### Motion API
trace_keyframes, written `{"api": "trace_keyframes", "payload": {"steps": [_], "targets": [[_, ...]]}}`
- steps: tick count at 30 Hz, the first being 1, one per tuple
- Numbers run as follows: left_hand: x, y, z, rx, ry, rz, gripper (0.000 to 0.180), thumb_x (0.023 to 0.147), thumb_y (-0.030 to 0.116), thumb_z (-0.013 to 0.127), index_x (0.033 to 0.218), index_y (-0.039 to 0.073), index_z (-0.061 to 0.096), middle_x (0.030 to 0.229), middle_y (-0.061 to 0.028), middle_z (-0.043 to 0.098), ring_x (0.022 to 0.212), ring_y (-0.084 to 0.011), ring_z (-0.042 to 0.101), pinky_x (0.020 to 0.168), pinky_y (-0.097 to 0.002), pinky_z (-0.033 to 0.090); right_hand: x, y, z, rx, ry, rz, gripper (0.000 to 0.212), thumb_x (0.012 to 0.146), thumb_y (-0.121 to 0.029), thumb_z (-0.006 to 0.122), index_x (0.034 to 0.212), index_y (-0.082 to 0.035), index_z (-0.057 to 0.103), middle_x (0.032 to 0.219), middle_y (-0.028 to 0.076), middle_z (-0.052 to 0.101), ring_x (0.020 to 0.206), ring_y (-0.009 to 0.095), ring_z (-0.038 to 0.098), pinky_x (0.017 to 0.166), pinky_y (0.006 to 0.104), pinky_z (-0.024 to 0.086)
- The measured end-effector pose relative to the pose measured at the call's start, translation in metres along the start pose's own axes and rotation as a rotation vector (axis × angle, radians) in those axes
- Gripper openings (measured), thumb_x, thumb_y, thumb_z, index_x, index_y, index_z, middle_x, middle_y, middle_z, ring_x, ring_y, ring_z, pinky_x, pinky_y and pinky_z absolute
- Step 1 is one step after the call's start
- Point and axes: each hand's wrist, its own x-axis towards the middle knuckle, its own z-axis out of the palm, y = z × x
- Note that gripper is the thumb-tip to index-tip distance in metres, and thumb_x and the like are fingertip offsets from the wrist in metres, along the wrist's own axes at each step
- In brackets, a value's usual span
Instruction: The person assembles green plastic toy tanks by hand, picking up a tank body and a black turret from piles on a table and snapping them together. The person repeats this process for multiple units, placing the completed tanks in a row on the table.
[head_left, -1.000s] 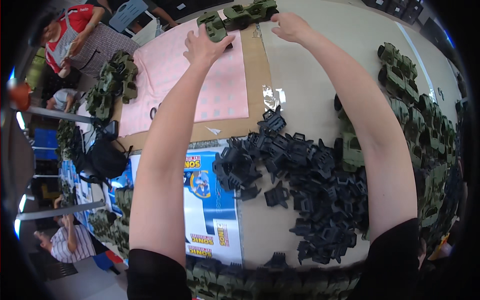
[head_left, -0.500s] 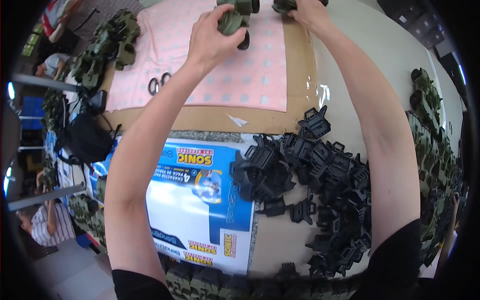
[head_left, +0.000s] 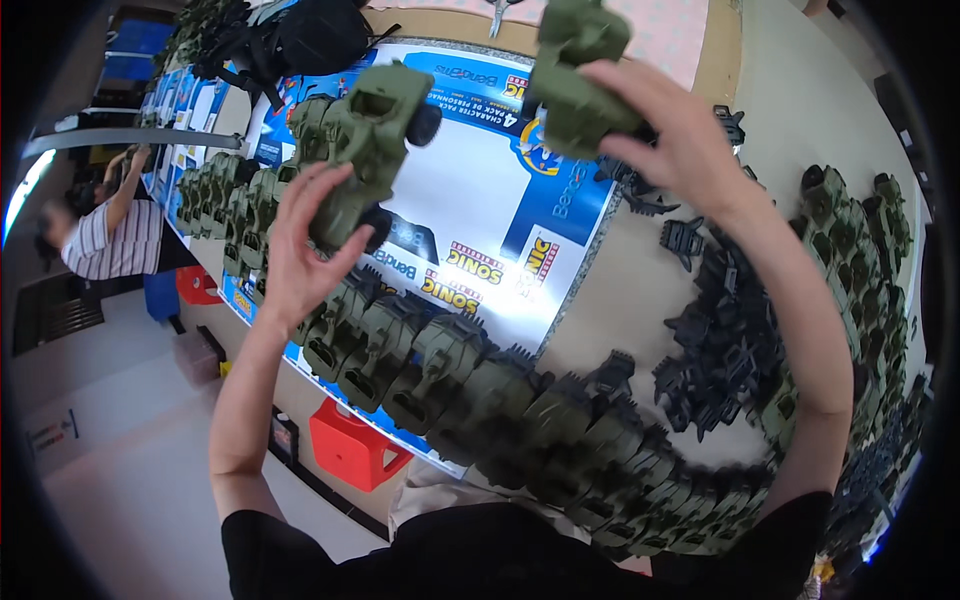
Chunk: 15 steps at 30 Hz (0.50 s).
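A dark green toy vehicle (head_left: 388, 110) with black wheels is gripped in my left hand (head_left: 303, 245), tilted above the blue and white printed sheet (head_left: 480, 150). My right hand (head_left: 685, 145) grips a second green toy vehicle (head_left: 575, 95) near the far right corner of that sheet. Its upper end is cut off by the frame's top. Close-packed green toy vehicles, several with black pieces on them, form a curved row (head_left: 440, 365) along the table's near edge. Beneath my right forearm lies a heap of black plastic parts (head_left: 720, 330).
More green vehicles (head_left: 845, 240) stand at the right. A black bag (head_left: 320, 35) lies at the far left, near scissors (head_left: 498, 12) and a pink cloth (head_left: 675, 30). A red stool (head_left: 345, 445) stands below the table edge. A person in a striped shirt (head_left: 120, 235) works at left.
Both hands have come back from the pink cloth toward me, each carrying a green toy vehicle. The view has swung toward the left and the table's near edge.
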Motion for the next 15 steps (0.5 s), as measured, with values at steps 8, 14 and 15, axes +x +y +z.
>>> {"api": "trace_keyframes", "payload": {"steps": [8, 14, 15], "targets": [[-0.014, -0.066, 0.058, -0.022, -0.264, 0.243, 0.065, 0.065, 0.014, 0.078, 0.124, 0.014, 0.051, 0.132, -0.014, 0.041, 0.129, -0.0366, 0.03, 0.104, -0.0444, 0.032, -0.077, -0.093, 0.103, -0.2, -0.315, 0.138, 0.058, 0.067, -0.007, 0.068, 0.12, -0.013, 0.046, 0.101, 0.004, 0.054, 0.086, 0.025, 0.058, 0.073, 0.0354, 0.049], [0.007, -0.065, 0.035, -0.137, -0.258, 0.229, 0.067, 0.068, 0.019, 0.078, 0.127, 0.011, 0.048, 0.138, -0.0156, 0.037, 0.13, -0.0338, 0.033, 0.104, -0.0413, 0.032, -0.08, -0.153, 0.136, -0.193, -0.428, 0.327, 0.072, 0.065, 0.006, 0.057, 0.13, -0.015, 0.038, 0.122, 0.009, 0.045, 0.084, 0.027, 0.06, 0.072, 0.0375, 0.052], [0.011, -0.066, 0.034, -0.274, -0.226, 0.165, 0.067, 0.068, 0.02, 0.077, 0.128, 0.01, 0.047, 0.138, -0.016, 0.037, 0.129, -0.0331, 0.035, 0.103, -0.0406, 0.032, -0.073, -0.164, 0.131, -0.156, -0.475, 0.391, 0.071, 0.066, 0.006, 0.057, 0.131, -0.016, 0.037, 0.124, 0.009, 0.044, 0.084, 0.028, 0.06, 0.072, 0.0374, 0.052]]}}
